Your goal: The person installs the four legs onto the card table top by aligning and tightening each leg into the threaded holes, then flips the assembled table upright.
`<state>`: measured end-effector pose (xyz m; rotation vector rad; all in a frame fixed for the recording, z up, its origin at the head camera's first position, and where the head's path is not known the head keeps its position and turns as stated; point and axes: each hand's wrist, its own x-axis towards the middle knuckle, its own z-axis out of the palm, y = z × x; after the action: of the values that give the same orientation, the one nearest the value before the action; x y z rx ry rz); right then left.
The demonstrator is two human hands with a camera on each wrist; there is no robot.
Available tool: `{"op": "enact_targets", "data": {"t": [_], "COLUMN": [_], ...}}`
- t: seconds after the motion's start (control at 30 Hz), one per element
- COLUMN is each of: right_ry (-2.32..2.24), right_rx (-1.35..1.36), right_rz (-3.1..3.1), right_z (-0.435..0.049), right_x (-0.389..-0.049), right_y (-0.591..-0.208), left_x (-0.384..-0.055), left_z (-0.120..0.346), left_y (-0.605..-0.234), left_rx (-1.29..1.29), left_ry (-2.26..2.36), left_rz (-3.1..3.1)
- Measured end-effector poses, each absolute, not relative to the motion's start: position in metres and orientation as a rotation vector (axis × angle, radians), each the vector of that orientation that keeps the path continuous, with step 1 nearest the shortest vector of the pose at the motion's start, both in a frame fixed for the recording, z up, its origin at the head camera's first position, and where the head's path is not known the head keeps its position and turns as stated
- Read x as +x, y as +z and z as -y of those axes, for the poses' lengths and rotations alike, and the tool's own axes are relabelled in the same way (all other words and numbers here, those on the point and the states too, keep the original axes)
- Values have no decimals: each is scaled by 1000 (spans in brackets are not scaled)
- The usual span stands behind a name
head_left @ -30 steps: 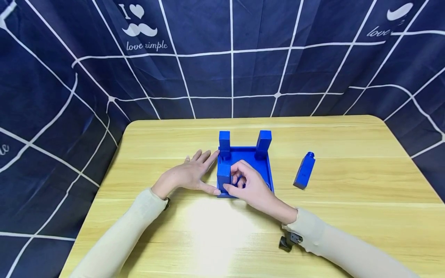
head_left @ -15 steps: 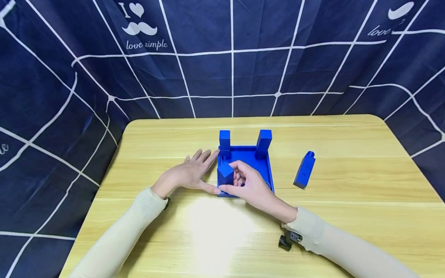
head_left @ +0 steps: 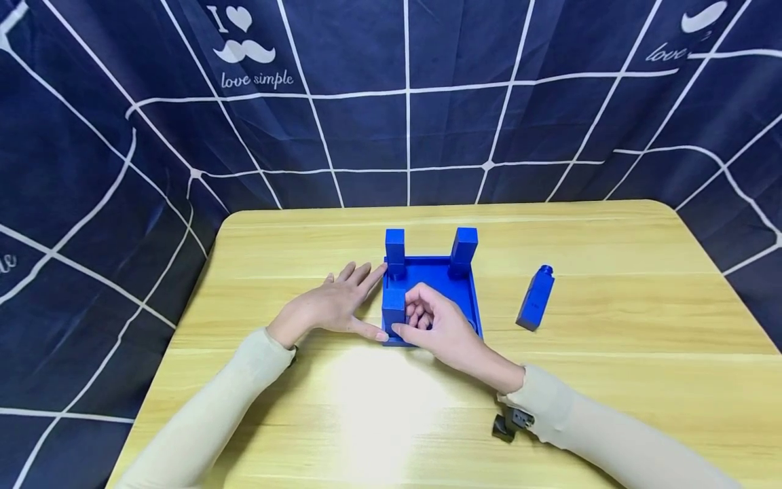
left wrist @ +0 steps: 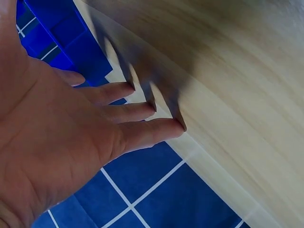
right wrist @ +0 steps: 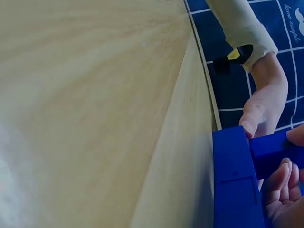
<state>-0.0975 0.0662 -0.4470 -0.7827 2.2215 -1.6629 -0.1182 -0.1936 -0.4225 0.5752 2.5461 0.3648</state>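
A shallow blue tray-like panel (head_left: 434, 274) lies on the table, with blue square legs upright at its corners. My right hand (head_left: 444, 327) pinches the near-left leg (head_left: 394, 307) between thumb and fingers; in the right wrist view this leg (right wrist: 270, 153) stands out from the panel (right wrist: 235, 178). My left hand (head_left: 332, 305) lies with fingers spread along the panel's left side, thumb tip at the near-left corner and index fingertip by the far-left leg (head_left: 395, 248). A far-right leg (head_left: 464, 250) stands slightly tilted. The near-right corner is partly hidden by my right hand.
A loose blue leg (head_left: 534, 299) with a narrow threaded-looking end lies to the right on the wooden table (head_left: 617, 292). Behind and beside the table hangs a dark blue cloth (head_left: 360, 136) with white lines. Small black devices are worn at both wrists.
The near-left leg has turned about its upright axis, standing cornerwise half a second ago and squared to the panel now. My right fingers shifted slightly with it; my left hand stayed still.
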Motion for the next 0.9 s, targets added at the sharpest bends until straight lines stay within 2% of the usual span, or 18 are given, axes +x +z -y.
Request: {"op": "enact_targets", "data": {"t": [0.9], "right_ry": [-1622], "right_rx": [-808], "right_rz": [-2265], "right_z": [-65], "right_x": [-99], "right_y": [-444], "left_x": [-117], "left_z": [196], "left_y": [-424], "left_rx": [591], "left_ry": [408], "left_rz": [-2550]}}
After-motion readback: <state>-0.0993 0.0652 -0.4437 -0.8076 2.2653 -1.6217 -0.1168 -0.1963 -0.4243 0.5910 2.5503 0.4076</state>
